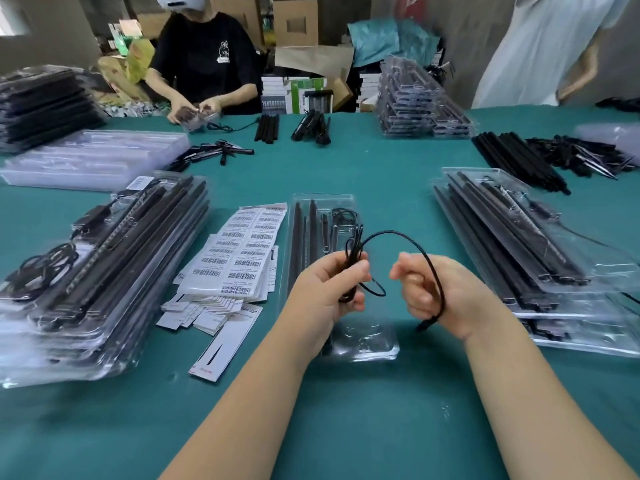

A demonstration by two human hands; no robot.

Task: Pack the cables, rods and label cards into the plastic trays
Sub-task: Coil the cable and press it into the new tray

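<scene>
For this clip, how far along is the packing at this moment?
Done: stacks of filled clear plastic trays sit left, more right. In hand: the left hand grips a coiled thin black cable, its loose end running through the right hand, above an open tray already holding rods. Left: that cable, a white barcode label card, loose black rods, empty trays.

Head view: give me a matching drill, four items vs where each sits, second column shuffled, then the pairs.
1. black cable
2. barcode label sheets
3. open tray with rods
4. loose black rods

A. far right of the table
B. centre, under the hands
C. left of the centre tray
D. held in both hands

Pairs: 1-D, 2-C, 3-B, 4-A
</scene>
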